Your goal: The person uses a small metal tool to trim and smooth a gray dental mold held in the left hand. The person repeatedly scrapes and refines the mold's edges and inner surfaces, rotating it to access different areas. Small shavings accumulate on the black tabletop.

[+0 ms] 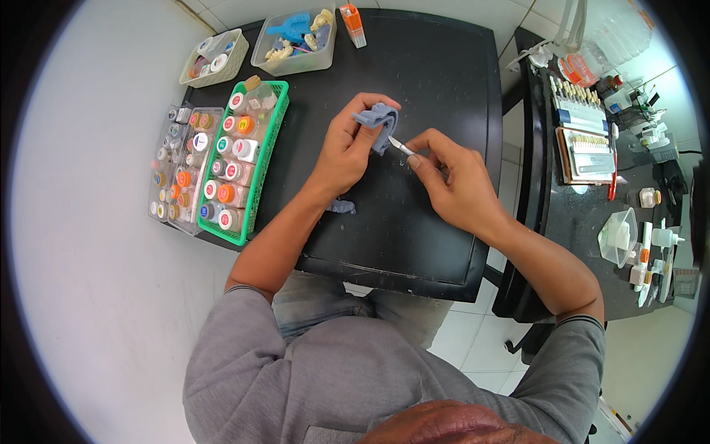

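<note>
Well, the left hand (349, 140) pinches a blue-grey mould (381, 118) above the black table (444, 74); just right, the right hand (455, 175) pinches a small knife (400, 146), which could slip toward the left thumb (364, 140) if pushed hard

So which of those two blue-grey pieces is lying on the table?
The lower piece beside the left forearm, resting on the black table. The other piece is up in the left hand, next to the small tool in the right hand.
</note>
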Demonstrator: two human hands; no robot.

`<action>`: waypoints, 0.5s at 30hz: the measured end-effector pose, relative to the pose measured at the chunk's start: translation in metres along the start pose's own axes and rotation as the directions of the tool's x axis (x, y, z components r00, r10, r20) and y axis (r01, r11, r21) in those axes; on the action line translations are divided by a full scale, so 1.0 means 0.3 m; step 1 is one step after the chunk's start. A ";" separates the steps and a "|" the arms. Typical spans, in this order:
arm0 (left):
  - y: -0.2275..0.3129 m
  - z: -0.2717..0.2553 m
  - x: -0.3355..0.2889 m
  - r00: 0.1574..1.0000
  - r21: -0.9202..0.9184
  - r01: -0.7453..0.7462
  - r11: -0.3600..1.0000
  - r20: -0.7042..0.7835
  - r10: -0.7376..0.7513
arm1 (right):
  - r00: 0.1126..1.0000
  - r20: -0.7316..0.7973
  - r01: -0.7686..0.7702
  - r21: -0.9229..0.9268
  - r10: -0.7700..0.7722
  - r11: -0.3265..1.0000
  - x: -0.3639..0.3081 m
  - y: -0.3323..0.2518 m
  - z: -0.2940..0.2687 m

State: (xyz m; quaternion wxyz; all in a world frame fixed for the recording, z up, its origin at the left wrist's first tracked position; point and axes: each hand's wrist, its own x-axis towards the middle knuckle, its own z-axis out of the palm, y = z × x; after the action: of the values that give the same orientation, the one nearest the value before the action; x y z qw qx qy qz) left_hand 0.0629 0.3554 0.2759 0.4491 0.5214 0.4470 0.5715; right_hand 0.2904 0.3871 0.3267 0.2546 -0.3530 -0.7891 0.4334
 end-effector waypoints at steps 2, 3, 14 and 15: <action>0.002 0.004 0.005 0.996 -0.096 0.073 0.993 -0.041 -0.077 | 0.998 -0.041 -0.049 0.006 0.049 0.999 -0.003 -0.003 -0.010; 0.005 0.008 0.007 0.991 -0.144 0.107 0.984 -0.059 -0.117 | 0.995 -0.087 -0.050 0.000 0.050 0.999 -0.002 -0.002 -0.020; 0.112 -0.024 0.053 0.997 0.183 0.046 0.982 -0.070 -0.034 | 0.987 -0.159 -0.043 -0.278 -0.001 0.960 0.064 0.071 -0.122; 0.112 -0.027 0.051 0.997 0.346 -0.006 0.938 -0.073 0.033 | 0.991 -0.135 -0.042 -0.345 -0.005 0.938 0.059 0.084 -0.126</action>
State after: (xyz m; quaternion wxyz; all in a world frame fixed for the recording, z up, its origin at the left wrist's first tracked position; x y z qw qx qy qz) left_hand 0.0523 0.3635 0.3114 0.3271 0.5741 0.5522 0.5084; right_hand 0.3147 0.4294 0.3255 0.2366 -0.4280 -0.8310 0.2653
